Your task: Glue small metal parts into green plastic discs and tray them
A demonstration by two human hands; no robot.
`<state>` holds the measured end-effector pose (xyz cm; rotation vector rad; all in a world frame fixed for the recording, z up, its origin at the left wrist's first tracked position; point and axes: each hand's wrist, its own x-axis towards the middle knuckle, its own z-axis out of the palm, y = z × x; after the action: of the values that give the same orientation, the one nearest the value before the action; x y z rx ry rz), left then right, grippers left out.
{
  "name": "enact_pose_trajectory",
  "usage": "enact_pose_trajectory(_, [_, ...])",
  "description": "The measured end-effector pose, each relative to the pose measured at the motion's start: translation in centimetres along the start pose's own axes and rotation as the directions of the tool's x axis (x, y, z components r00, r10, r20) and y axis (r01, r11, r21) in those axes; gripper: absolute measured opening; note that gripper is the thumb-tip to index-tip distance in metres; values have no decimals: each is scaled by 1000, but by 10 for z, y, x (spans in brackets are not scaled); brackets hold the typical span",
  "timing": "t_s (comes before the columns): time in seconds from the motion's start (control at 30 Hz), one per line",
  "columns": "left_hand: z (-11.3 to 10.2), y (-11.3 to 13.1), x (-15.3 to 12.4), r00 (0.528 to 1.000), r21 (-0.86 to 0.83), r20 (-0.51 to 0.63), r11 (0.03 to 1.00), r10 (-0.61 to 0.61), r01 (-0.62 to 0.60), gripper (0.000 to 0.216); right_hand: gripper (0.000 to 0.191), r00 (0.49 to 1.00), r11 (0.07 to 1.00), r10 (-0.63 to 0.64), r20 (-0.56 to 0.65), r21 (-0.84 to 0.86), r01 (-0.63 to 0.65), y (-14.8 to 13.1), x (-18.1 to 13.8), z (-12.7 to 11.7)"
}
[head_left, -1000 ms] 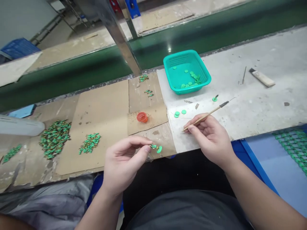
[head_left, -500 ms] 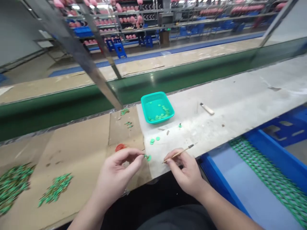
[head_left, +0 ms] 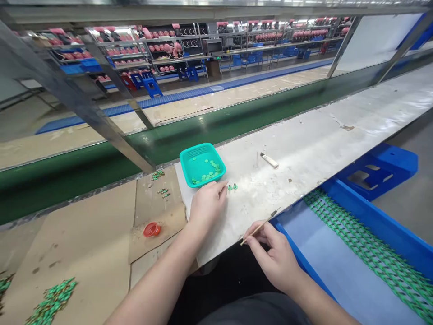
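My left hand is by the near right corner of a turquoise basket, its index finger and thumb stretched out and slightly apart. Just beyond those fingertips, two small green disc pieces with dark upright stems stand side by side on the white table covering. Inside the basket lie several flat green discs. My right hand, near the front table edge, pinches a thin wooden-handled brush with a dark tip pointing up to the right.
A red round cap sits on the cardboard at left, with small green pieces behind it. A pile of green pieces lies nearer. A white-handled cutter is farther right. Below the edge, a blue crate holds rows of green parts.
My left hand has moved forward from the cardboard and let go of the stemmed green piece, which now stands beside the other one. My right hand keeps the brush. The view has shifted.
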<state>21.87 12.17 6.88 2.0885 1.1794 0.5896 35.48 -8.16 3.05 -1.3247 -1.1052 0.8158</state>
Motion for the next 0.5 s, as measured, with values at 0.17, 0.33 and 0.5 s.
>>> enact_pose_trajectory(0.17, [-26, 10, -96, 983, -251, 167, 960, -81, 121, 37, 10, 990, 996, 62, 129, 56, -69, -14, -2, 11])
enact_pose_trajectory(0.33, [-33, -6, -161, 925, -376, 328, 872, -192, 314, 42, 15, 976, 998, 27, 215, 44, -37, -19, -5, 38])
enact_pose_trajectory(0.5, [-25, -17, -182, 908, -509, 299, 756, -293, 412, 52, 70, 936, 914, -333, 111, -205, 349, -10, -1, 58])
